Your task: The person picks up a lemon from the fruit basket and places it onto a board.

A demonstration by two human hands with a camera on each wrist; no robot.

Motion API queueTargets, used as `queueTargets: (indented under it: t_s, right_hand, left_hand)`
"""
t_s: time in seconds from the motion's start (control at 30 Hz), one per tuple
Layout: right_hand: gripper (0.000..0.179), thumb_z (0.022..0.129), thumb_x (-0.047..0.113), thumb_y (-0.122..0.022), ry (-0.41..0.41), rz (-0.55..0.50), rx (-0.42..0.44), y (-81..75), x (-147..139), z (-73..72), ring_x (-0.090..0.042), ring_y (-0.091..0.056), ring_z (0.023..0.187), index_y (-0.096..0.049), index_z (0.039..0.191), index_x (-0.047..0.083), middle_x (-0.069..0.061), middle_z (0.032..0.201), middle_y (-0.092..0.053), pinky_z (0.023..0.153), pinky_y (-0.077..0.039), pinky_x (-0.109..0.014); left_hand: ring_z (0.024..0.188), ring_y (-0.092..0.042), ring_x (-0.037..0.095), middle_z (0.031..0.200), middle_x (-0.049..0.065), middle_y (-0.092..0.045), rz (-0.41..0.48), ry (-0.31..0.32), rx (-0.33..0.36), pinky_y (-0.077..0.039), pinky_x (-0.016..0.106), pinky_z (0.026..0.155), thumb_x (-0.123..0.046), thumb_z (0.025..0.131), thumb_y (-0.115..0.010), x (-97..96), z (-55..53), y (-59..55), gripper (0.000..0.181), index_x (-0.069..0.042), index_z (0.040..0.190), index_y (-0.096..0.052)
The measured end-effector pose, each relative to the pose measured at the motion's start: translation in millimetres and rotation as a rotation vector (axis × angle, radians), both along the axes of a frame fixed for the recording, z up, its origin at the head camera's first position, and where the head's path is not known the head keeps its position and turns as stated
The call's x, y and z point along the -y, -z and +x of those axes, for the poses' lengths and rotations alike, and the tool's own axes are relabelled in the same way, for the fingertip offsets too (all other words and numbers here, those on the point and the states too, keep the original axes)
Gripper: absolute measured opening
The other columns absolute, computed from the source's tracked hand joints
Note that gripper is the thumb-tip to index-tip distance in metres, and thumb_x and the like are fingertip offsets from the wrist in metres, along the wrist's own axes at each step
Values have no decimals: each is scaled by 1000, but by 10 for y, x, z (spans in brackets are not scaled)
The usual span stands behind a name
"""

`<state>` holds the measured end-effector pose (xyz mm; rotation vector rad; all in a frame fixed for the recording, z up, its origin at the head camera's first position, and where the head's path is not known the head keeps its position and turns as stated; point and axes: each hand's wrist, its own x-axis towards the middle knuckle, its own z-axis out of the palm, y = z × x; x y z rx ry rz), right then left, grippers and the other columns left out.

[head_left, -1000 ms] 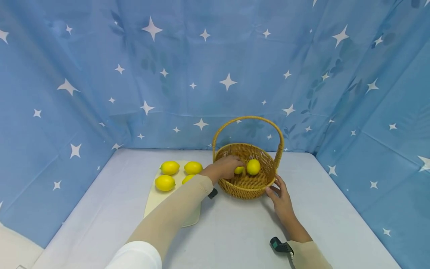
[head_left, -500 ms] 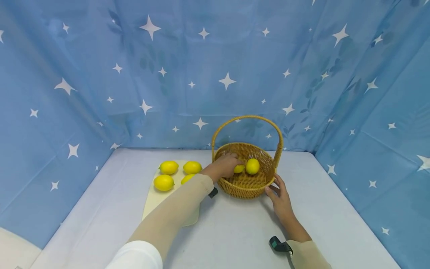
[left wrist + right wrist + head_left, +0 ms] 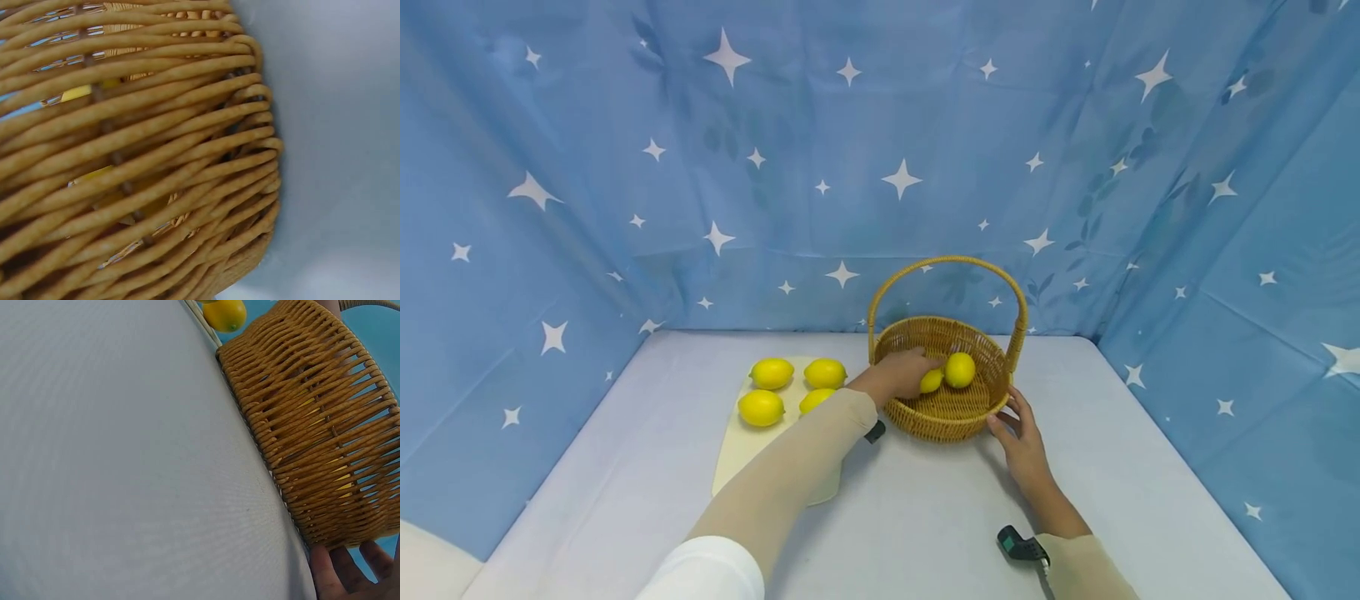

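Your left hand (image 3: 901, 372) is inside the wicker basket (image 3: 942, 427), right over the nearer-left lemon (image 3: 931, 382), one finger reaching across toward its neighbour. Whether you're gripping that fruit, I can't tell; the back of your hand covers too much of it. The second lemon (image 3: 959, 370) sits just to the right of your fingertips, inside the same basket.

Your right hand (image 3: 1024, 446) is at the basket's near right side, thumb toward the front and the other fingers spread along the wall, not curled round anything. From the right wrist, your fingertips touch the weave low down. Both basket lemons lie to the left of this hand, and the left-wrist view catches yellow through the woven gaps. The tall handle (image 3: 955, 259) arches above it all.

Out to your left, four more lemons (image 3: 761, 407) rest on a cream board (image 3: 743, 450), two behind and two in front, one of them partly hidden by your left sleeve (image 3: 797, 462). A black wrist camera (image 3: 1018, 544) shows by your right cuff. White cloth (image 3: 925, 525) covers the table, and a blue star-patterned curtain (image 3: 850, 125) hangs behind.
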<state>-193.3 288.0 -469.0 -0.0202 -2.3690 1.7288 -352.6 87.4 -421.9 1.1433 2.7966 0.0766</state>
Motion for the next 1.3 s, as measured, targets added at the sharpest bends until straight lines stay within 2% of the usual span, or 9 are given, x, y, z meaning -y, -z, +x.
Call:
queueTargets:
  t_s: [0.3,0.5,0.73,0.9,1.07,1.3]
  right_hand:
    - [71,100,25,-56,3,-8,-4,10,2,-9,-44,-32,135,-13,157,14,-22,153,-22,101,-35,-61]
    - [73,100,28,-56,4,-6,7,29,9,-16,-44,-31,135,-12,157,14,-22,154,-22,102,-34,-62]
    - [74,98,39,-57,21,20,-24,344,-140,-198,-38,-35,135,-13,157,28,-14,154,-24,101,-35,-61]
    - [74,99,39,-57,19,28,-22,335,-148,-196,-38,-34,135,-12,157,28,-14,154,-24,101,-35,-61]
    - [74,99,38,-56,25,39,-23,329,-152,-191,-38,-35,135,-12,157,28,-15,155,-24,100,-35,-62]
    - [73,99,36,-56,16,31,-24,330,-135,-190,-39,-35,134,-12,157,29,-15,155,-23,100,-35,-63]
  left_hand:
    - [121,-50,20,137,5,-49,2,12,20,-46,37,94,-18,91,-70,8,2,3,66,-31,149,-42]
    - [131,-43,23,143,4,-46,-7,34,34,-40,39,102,-12,93,-66,49,52,-63,60,-30,146,-46]
    - [122,-51,22,141,6,-48,37,34,16,-43,39,100,-16,92,-69,92,62,-135,60,-32,146,-46]
    - [125,-49,26,146,9,-43,58,17,14,-42,43,101,-23,92,-69,116,107,-210,61,-33,147,-44]
    - [129,-46,30,149,10,-39,81,24,-8,-40,47,103,-25,90,-71,126,169,-295,64,-32,147,-43]
    - [114,-54,24,135,7,-47,94,74,-85,-47,43,94,-19,83,-79,163,263,-402,74,-31,146,-43]
